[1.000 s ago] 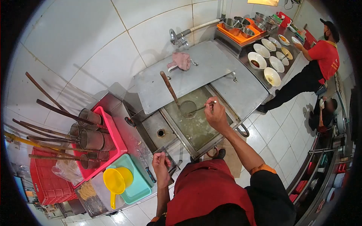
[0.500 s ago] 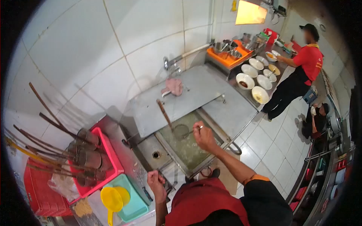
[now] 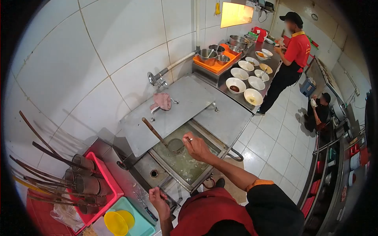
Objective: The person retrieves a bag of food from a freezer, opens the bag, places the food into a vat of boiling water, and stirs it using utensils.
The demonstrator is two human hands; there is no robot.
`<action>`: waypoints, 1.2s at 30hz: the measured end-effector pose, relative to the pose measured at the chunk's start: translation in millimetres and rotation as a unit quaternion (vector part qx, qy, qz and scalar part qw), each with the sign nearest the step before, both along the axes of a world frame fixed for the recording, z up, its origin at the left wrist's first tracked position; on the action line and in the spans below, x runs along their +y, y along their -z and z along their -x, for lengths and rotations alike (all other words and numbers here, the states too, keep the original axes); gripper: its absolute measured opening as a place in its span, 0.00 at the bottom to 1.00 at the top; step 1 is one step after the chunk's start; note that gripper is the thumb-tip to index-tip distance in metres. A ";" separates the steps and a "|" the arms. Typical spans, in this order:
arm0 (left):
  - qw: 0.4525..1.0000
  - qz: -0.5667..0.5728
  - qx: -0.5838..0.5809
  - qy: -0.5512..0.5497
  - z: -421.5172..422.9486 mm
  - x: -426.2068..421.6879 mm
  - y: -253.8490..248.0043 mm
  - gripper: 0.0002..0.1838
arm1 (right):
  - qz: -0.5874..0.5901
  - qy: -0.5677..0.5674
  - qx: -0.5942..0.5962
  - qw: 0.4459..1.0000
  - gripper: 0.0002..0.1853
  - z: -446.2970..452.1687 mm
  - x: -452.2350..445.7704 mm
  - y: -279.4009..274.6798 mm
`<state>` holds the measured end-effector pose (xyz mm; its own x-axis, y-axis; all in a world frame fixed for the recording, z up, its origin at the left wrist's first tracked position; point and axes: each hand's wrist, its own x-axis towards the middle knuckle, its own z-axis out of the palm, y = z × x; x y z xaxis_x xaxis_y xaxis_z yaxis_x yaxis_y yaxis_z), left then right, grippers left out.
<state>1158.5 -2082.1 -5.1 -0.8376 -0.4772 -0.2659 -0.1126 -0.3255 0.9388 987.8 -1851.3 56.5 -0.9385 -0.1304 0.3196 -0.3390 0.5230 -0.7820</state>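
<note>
My right hand (image 3: 197, 148) is closed around the end of a thin utensil, over the vat of cloudy liquid (image 3: 189, 167). The utensil's far end is hard to make out beside a round strainer (image 3: 175, 146), which sits in the liquid with its wooden handle (image 3: 153, 129) leaning on the metal cover (image 3: 169, 114). My left hand (image 3: 159, 200) hovers with curled fingers near the counter edge, below the small metal basin with a round hole (image 3: 154, 173); whether anything is in it is hidden.
At left, a pink tray (image 3: 116, 188) holds several long-handled strainers, near a yellow dipper (image 3: 116, 223) in a turquoise tray (image 3: 138, 220). A pink cloth (image 3: 162, 101) lies on the cover. Bowls (image 3: 235, 85) line the right counter, where a person (image 3: 295, 55) stands; another person (image 3: 319, 112) is low at far right.
The view has turned toward the right, so the vat and trays appear further left. My right hand still grips the utensil by the strainer. The standing person's hands have drawn in toward the body.
</note>
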 end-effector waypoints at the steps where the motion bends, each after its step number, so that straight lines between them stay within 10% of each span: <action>1: 1.000 -0.002 0.002 0.007 0.4 1.2 -0.4 0.07 | -0.005 0.004 0.002 1.000 0.13 0.7 0.7 -2.0; 14: 0.984 0.169 0.022 0.055 -0.3 -1.8 44.8 0.06 | 0.004 -0.031 -0.033 0.999 0.11 32.1 -14.6 -19.2; 36: 0.995 0.088 0.044 0.021 3.4 3.8 6.6 0.06 | 0.056 -0.038 -0.050 0.996 0.06 41.0 0.8 -24.2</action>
<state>1155.1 -2078.3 -11.7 -0.8741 -0.4741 -0.1059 -0.0379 -0.1509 0.9878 946.8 -1850.5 80.7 -0.9552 -0.1714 0.2413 -0.2917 0.4061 -0.8660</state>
